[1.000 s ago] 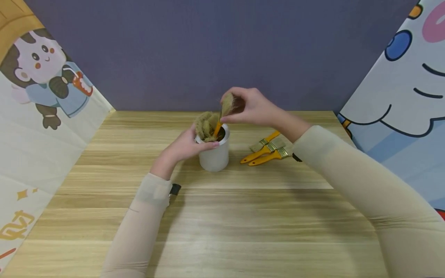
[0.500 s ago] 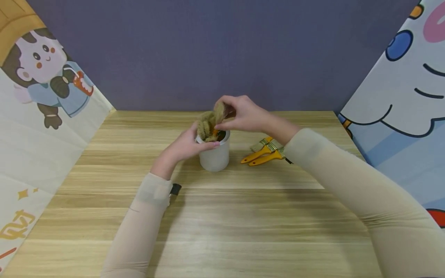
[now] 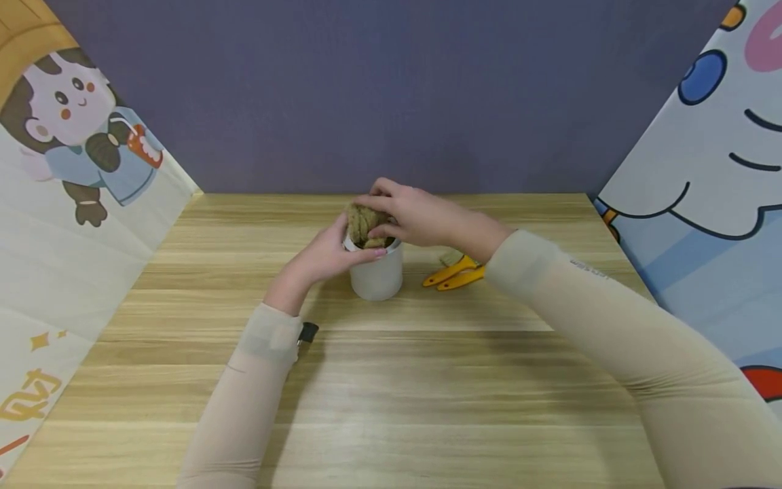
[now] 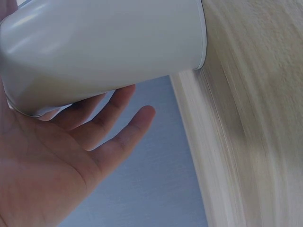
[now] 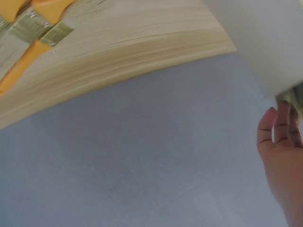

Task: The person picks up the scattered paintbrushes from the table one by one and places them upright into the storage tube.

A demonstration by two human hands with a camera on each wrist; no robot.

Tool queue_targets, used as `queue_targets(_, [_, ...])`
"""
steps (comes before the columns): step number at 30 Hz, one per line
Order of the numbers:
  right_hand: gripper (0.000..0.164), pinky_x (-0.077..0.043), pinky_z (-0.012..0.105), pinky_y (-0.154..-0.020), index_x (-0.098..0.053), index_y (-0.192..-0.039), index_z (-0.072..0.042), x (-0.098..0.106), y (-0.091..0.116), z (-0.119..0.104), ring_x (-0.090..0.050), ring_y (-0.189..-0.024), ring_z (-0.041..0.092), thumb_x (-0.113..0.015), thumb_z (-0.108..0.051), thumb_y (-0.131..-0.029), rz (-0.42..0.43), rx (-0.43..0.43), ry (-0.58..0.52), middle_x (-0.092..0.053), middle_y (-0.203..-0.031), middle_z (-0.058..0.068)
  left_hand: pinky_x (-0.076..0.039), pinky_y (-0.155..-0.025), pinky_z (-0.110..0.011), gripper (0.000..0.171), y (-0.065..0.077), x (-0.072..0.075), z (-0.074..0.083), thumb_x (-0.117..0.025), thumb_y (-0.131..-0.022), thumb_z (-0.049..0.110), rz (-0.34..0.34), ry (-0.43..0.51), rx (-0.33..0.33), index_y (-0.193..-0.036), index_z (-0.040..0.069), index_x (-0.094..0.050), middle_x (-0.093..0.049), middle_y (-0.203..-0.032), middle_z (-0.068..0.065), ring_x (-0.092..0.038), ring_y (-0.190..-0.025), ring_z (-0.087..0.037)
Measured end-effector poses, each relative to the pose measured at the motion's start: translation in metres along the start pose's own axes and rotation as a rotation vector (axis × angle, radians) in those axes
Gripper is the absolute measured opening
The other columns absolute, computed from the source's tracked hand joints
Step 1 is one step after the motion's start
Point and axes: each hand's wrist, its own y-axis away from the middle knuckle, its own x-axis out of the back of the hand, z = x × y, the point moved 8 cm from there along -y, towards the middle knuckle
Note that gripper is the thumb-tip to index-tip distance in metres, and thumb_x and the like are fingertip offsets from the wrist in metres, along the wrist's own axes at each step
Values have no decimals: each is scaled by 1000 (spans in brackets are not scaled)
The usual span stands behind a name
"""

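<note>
A white cylindrical can point(image 3: 377, 280) stands upright on the table, with several paintbrushes point(image 3: 362, 223) inside, their tan bristles up. My left hand point(image 3: 322, 255) grips the can's rim, thumb across the near side. In the left wrist view, the fingers of that hand point(image 4: 57, 165) wrap behind the can's wall point(image 4: 113, 42). At the mouth of the can, my right hand point(image 3: 424, 217) holds a paintbrush by its bristle end. Its handle is hidden inside. The right wrist view shows this hand point(image 5: 283, 151) at the can's rim, partly cut off by the frame edge.
Right of the can lie several loose paintbrushes point(image 3: 455, 273) with orange handles, partly covered by my right sleeve point(image 3: 550, 278). A dark wall point(image 3: 391, 95) rises behind the wooden table point(image 3: 427, 407). Printed cartoon panels flank both sides.
My right hand has moved down and left, lowering the paintbrush into the can; its orange handle has gone out of sight. The left hand keeps its hold on the can.
</note>
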Motion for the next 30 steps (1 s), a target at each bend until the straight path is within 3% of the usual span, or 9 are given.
queue_targets(7, [72,-55,34,-84,-35,-167,-13,-5,1,4,-58,-99,20,-66,-36,-106,-39,-7,51,-50,-140,13,-43,-123,-58,107,-2,0,-4,-79,-89,63,-7,0,25,-170,32,-16,-41,-168,-3,-47,-152,-27])
queue_targets(17, [76,-56,39,-96,-33,-168,-18,21,11,14,-59,-117,23,-70,-32,-104,-72,-71,-73,-47,-148,9,-37,-126,-62,119,0,3,-8,-80,-84,70,36,-47,111,-172,25,-13,-33,-174,-11,-38,-158,-36])
queue_targets(24, [76,-55,48,-105,-40,-165,-16,45,41,40,-58,-125,28,-78,-24,-99,-32,-128,-134,-56,-140,9,-35,-128,-61,118,1,5,-6,-82,-83,67,64,-70,116,-171,26,-16,-36,-172,-13,-38,-158,-37])
queue_targets(30, [81,-53,54,-111,-42,-164,-21,48,76,76,-55,-133,29,-84,-25,-94,-48,-241,-190,-55,-143,9,-30,-131,-60,121,3,6,-9,-83,-83,67,65,-71,145,-172,24,-13,-32,-174,-15,-32,-161,-38])
